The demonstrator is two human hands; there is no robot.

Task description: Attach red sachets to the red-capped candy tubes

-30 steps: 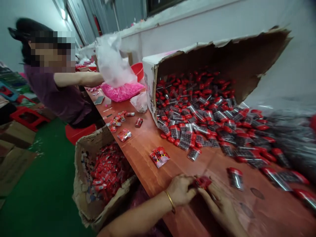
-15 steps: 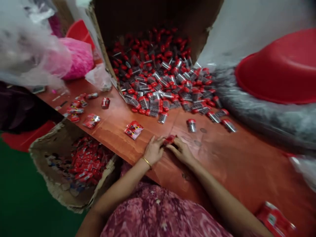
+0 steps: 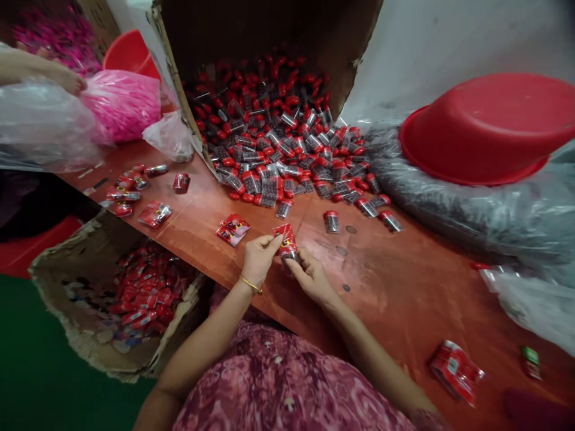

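The left hand [image 3: 262,257], its thumb and fingers closed to a narrow pinch, grips the left edge of a small red printed plastic packet [image 3: 284,237]; the right hand [image 3: 312,278], equally narrow, pinches its dark lower end. The packet, centre of the clock, is above the red-brown table [image 3: 395,281]. Half a second earlier it was a blurred red bundle between the hands; now its printed face shows. At 4 o'clock, a larger red plastic packet [image 3: 457,374] bears a white label, too small to read. At 8 o'clock, a torn brown cardboard carton [image 3: 178,313] contains red packets. At 9 o'clock lie flat red printed packets [image 3: 232,229], lettering illegible. Farther off: piled red-capped clear cylinders [image 3: 287,149], 12 o'clock; an upturned red plastic basin [image 3: 489,129], 2 o'clock; a clear bag of pink pieces [image 3: 126,105], 10 o'clock.
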